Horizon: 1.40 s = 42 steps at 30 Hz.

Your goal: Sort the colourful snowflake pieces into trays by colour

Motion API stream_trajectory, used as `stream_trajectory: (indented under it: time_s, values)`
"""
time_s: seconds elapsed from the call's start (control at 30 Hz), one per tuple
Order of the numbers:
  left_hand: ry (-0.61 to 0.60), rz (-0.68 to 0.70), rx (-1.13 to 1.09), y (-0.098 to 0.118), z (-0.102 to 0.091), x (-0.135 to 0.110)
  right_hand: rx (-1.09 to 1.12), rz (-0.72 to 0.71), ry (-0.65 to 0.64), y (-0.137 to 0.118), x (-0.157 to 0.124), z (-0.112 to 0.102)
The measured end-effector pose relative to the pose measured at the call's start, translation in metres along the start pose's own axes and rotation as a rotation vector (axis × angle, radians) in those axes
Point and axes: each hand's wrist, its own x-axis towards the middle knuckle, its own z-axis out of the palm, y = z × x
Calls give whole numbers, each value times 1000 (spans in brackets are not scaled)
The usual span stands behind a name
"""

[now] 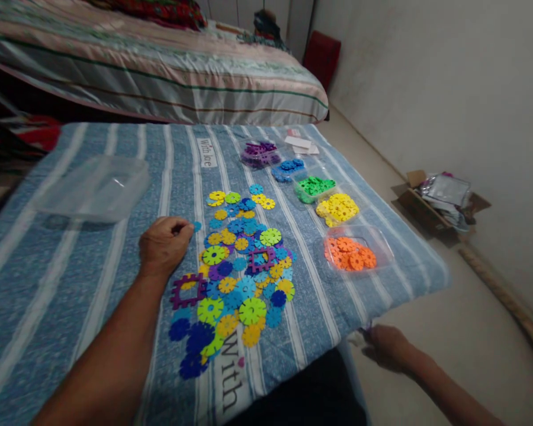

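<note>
Plastic, light blue: a small notched disc (197, 226) sits at the fingertips of the left hand (163, 244), just beside the upper left of a mixed heap of discs (246, 287) on a striped cloth (93, 266). Handling note: a piece this thin probably does best with a light pinch at the rim, thumb against forefinger, raised clear of its neighbours before any sideways travel, since the notches look likely to catch. Single pieces at the fringe should come away more cleanly than those overlapped mid-heap; the purple square frame (189, 291) near the left wrist is worth keeping clear of the sleeveless forearm. Pose: left forearm reaches up from the lower edge of the view, wrist fairly straight, back of the hand upward, fingers curled and thumb drawn in, so the grip is narrow and appears closed on the disc's edge. Right hand (388, 346) is beyond the near right table edge, low, forearm coming in from the lower right; something dark shows at its fingertips, but whether it is held cannot be told. Orange pieces (350, 253) in a clear tub (385, 249) lie nearest that hand on the cloth.
</note>
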Motion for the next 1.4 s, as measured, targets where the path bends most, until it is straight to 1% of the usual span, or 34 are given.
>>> stream_trajectory:
  time_s: [0.03, 0.07, 0.1, 0.13, 0.17, 0.2, 0.27, 0.3, 0.33, 0.37, 0.43, 0.47, 0.53, 0.6, 0.63, 0.7, 0.77, 0.9, 1.03, 1.1, 1.23, 1.4]
  values:
    - [1, -3, -11, 0, 0, 0, -42, -49, -111, -12, -13, -3]
    - [1, -8, -20, -1, 0, 0, -40, -117, -166, -25, -26, -8]
    - [1, -14, -29, -1, 0, 0, 5, -189, -193, -37, -37, -16]
    - [1, -18, -37, -1, 0, -1, 88, -312, -215, -50, -46, -27]
    - [-1, -19, -46, -1, 0, -1, 184, -472, -221, -62, -52, -40]
    - [-3, -18, -56, -2, -1, -1, 269, -611, -194, -72, -53, -55]
    - [-12, -13, -81, -2, -2, -2, 417, -873, -129, -91, -45, -89]
    - [-14, -15, -95, -2, -3, -2, 515, -969, -110, -100, -35, -106]
    - [-16, -19, -107, -2, -4, -3, 625, -1032, -66, -110, -22, -124]
    - [-15, -26, -118, -3, -4, -4, 738, -1045, 32, -121, -7, -140]
    - [-8, -36, -134, -4, -4, -5, 974, -1019, 294, -145, 28, -169]
    - [-4, -38, -139, -4, -4, -5, 1077, -978, 432, -157, 46, -180]
    - [-4, -42, -150, -5, -4, -6, 1198, -858, 700, -178, 80, -194]
    - [-7, -49, -155, -6, -4, -6, 1278, -743, 931, -191, 110, -198]
    - [-10, -52, -156, -6, -5, -7, 1298, -690, 1020, -195, 122, -197]
    - [-13, -50, -161, -6, -5, -7, 1294, -615, 1136, -196, 140, -190]
    - [-10, -43, -170, -7, -5, -9, 1242, -586, 1173, -193, 151, -183]
    - [-11, -33, -174, -7, -5, -11, 1181, -566, 1159, -181, 161, -177]
    - [-39, 7, -172, -5, -7, -13, 1308, -454, 1111, -170, 170, -180]
    - [-42, 26, -171, -3, -8, -15, 1386, -425, 1071, -166, 174, -181]
    - [-39, 67, -185, -1, -8, -18, 1451, -425, 1011, -165, 181, -181]
    - [-53, 121, -221, 4, -6, -25, 1420, -426, 984, -167, 185, -179]
